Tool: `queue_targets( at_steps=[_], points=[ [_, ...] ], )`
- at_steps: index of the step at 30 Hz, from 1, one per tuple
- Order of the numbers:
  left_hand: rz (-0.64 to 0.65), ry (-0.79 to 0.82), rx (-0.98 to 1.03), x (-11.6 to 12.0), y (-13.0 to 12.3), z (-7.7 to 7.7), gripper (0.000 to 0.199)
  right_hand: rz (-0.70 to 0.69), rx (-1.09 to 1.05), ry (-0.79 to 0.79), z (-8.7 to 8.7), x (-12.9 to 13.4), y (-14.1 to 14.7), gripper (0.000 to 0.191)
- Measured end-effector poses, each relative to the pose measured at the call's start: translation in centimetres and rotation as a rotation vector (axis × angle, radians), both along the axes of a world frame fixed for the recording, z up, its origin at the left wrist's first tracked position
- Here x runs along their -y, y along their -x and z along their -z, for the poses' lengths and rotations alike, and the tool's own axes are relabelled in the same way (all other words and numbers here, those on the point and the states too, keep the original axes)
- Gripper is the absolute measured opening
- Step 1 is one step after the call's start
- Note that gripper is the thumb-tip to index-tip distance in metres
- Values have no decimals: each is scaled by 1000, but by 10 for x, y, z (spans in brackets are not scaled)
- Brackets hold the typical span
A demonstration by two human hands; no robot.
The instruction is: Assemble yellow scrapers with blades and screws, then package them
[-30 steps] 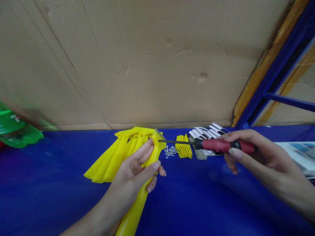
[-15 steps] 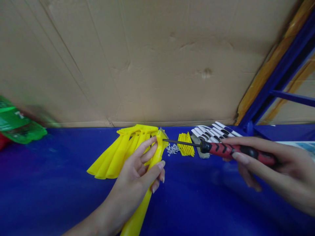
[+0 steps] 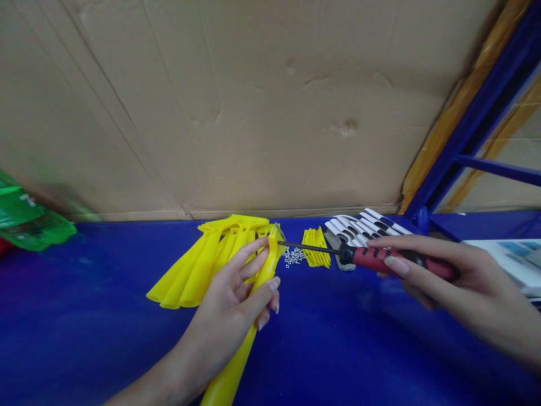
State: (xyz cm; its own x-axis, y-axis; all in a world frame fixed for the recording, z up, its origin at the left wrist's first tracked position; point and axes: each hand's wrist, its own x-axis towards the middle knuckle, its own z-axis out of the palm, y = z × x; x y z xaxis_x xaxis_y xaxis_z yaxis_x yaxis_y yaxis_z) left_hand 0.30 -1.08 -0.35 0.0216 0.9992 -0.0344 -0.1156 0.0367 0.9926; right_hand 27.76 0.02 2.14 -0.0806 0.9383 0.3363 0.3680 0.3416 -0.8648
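My left hand (image 3: 236,296) is closed around the neck of a yellow plastic scraper (image 3: 239,361), whose flat head points up and away with a thin metallic edge on it. In my right hand (image 3: 460,290) is a screwdriver (image 3: 372,257) with a red and black handle, fingers wrapped around the grip. Its dark shaft lies level, and the tip touches the side of the scraper's head. Whether a screw sits under the tip is too small to tell. Behind my left hand lie several similar yellow scraper handles (image 3: 190,270), fanned side by side.
Beyond the screwdriver are a small heap of metal screws (image 3: 293,256), a row of thin yellow plastic pieces (image 3: 316,248) and white-and-black strips (image 3: 359,230). A green bottle (image 3: 31,220) lies left. Cardboard (image 3: 253,113) backs the blue table (image 3: 321,355); a blue metal frame (image 3: 460,141) stands right.
The view has shifted slightly right. My right hand has turned a little around the screwdriver handle, its fingers more curled. The tip stays at the scraper's head, and my left hand keeps its hold.
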Motion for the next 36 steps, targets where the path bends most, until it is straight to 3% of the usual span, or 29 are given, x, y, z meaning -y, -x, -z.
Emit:
queue_targets(
  at_steps=[3,5,11,17,23,25,28,33,36],
  points=[
    [31,-3,-30,0,-2,5,80,14,153,-216,-2,2,-7,27],
    [28,-23,-38,1,-4,5,74,-6,163,-240,-3,4,-8,28],
    [-3,-124,-14,5,-5,-3,57,30,34,-22,-4,7,6,23],
    [-12,-153,-11,4,-3,0,50,-14,-223,240,4,4,11,30],
    [80,-50,77,2,0,-8,80,-176,-584,609,4,-6,7,34],
    [114,37,99,2,3,-11,86,-148,-736,624,4,-8,8,26],
    [157,127,136,1,6,-12,79,-54,-902,580,8,-9,8,19],
    [136,112,269,-2,4,-2,84,-151,-759,556,19,-7,11,28],
    [231,140,294,-1,1,3,83,-254,-717,565,24,-8,15,23]
  ],
)
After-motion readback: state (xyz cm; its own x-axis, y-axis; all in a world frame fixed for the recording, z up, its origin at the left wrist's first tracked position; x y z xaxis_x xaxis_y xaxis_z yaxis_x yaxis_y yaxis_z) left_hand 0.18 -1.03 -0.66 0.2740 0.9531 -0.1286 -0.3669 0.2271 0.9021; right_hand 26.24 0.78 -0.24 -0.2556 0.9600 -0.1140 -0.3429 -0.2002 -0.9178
